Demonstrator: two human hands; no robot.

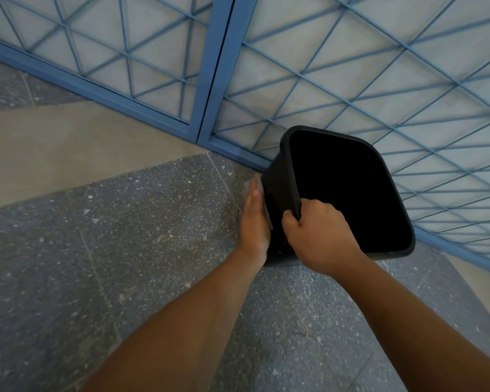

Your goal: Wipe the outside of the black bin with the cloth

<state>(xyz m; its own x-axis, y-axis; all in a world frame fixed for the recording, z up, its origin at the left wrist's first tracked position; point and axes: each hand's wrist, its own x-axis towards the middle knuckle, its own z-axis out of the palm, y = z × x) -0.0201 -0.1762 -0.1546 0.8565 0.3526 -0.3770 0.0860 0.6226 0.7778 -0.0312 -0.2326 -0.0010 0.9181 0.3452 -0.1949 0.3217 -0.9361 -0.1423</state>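
Observation:
A black bin with a rectangular rim stands on the speckled floor, its dark opening facing up at me. My right hand grips the near left part of the rim, thumb outside and fingers curled over the edge. My left hand lies flat against the bin's left outer wall with straight fingers, pressing a thin grey cloth onto it. Only a sliver of the cloth shows past the fingertips and along the palm's edge.
A blue metal gate with diagonal lattice bars runs right behind the bin, its bottom rail nearly touching it. Grey speckled floor tiles spread to the left and toward me, with a lighter concrete strip at the far left.

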